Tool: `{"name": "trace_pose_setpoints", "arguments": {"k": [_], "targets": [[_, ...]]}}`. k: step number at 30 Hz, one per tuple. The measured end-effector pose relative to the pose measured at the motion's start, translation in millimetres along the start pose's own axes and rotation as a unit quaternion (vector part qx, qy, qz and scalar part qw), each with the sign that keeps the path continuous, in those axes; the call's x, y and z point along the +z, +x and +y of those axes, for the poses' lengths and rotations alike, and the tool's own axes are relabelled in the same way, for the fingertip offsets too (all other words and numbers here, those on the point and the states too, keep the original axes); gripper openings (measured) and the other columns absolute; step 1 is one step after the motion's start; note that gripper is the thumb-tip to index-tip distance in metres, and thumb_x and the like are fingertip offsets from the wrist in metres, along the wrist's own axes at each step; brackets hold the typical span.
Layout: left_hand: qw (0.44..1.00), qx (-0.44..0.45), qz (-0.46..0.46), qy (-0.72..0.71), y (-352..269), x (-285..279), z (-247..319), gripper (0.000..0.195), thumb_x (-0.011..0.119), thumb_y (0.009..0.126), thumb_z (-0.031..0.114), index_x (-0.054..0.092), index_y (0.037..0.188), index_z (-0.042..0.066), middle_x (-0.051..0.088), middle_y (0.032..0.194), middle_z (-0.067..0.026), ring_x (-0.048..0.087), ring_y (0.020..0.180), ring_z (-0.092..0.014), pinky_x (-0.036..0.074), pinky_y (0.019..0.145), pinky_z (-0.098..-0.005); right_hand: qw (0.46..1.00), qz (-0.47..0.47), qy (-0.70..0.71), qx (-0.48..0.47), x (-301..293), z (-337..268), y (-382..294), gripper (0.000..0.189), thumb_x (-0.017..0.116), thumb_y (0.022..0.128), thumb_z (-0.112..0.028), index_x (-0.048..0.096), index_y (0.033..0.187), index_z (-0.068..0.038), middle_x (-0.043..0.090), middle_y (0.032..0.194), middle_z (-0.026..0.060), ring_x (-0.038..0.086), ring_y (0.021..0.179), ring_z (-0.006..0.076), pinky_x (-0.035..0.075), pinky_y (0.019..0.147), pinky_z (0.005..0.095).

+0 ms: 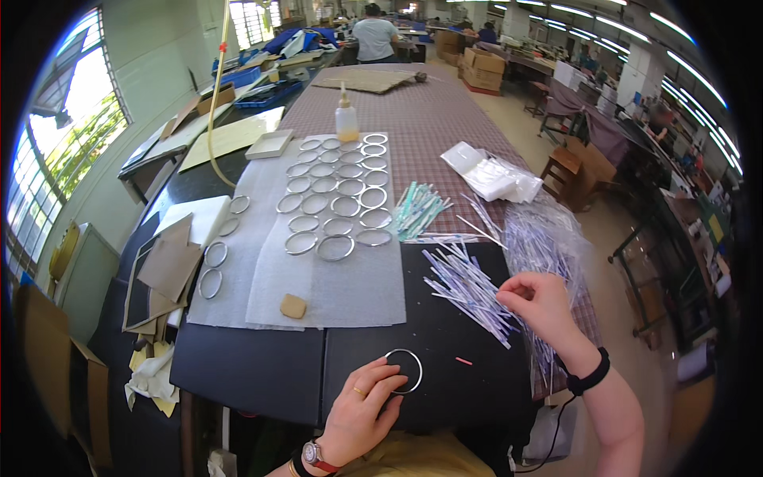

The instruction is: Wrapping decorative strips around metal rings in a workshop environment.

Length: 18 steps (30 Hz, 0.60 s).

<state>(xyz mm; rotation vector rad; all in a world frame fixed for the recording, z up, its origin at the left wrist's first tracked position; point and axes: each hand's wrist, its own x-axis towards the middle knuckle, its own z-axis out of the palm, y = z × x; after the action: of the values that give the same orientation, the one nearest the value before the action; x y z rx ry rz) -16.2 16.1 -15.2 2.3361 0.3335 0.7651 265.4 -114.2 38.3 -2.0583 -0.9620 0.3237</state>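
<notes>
My left hand (365,400) holds a silver-coloured metal ring (420,371) at its left side, just over the black mat at the table's near edge. Thumb and fingertips of my right hand (539,307) are drawn together beside a pile of thin white and purple strips (462,286); whether a strip is pinched there is hidden. A black band with a cord circles my right wrist. Several more metal rings (335,247) lie in rows on white foam sheets (351,286). Between my hands, a tiny pink strip (464,361) rests on the black mat (381,340).
Teal strips (420,208) lie beyond the purple ones. Plastic bags (492,173) and a bag of strips (542,238) are on the right. A squeeze bottle (346,119), a shallow tray (269,144) and a tan block (293,306) stand about the sheets. A person (374,36) is far off.
</notes>
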Motion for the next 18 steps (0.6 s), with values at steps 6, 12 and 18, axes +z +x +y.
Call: {"name": "trace_pose_setpoints", "arguments": {"k": [6,12,18], "targets": [[1.0,-0.008,-0.01,0.027,-0.1,1.0,2.3,0.032,0.074,0.074,0.001,0.068,0.105,0.006,0.064,0.115,-0.0098,0.058,0.118,-0.033,0.049,0.096,-0.0418,1.0,0.013,0.005,0.001,2.2,14.5,4.0,0.016,0.073,0.084,-0.015,0.072,0.085,0.0,0.07,0.073,0.0062,0.066,0.066,0.0107,0.051,0.065,0.0258],[0.999,-0.01,-0.029,0.027,-0.8,-5.8,5.0,0.035,0.075,0.075,0.003,0.067,0.109,0.006,0.061,0.12,-0.0114,0.055,0.121,-0.035,0.047,0.099,-0.0438,0.995,0.027,-0.045,-0.089,7.2,12.8,7.4,0.011,0.071,0.084,-0.014,0.068,0.084,-0.003,0.067,0.072,0.0113,0.066,0.065,0.0234,0.051,0.063,0.0328],[0.966,0.066,-0.251,-0.014,42.3,-50.0,31.3,0.045,0.071,0.086,0.016,0.057,0.126,0.001,0.053,0.134,-0.0176,0.049,0.126,-0.037,0.043,0.104,-0.0444,0.982,-0.015,-0.141,-0.126,9.4,12.3,14.7,0.01,0.069,0.082,-0.015,0.066,0.081,-0.005,0.067,0.074,0.0127,0.067,0.071,0.0319,0.05,0.063,0.0415]]}}
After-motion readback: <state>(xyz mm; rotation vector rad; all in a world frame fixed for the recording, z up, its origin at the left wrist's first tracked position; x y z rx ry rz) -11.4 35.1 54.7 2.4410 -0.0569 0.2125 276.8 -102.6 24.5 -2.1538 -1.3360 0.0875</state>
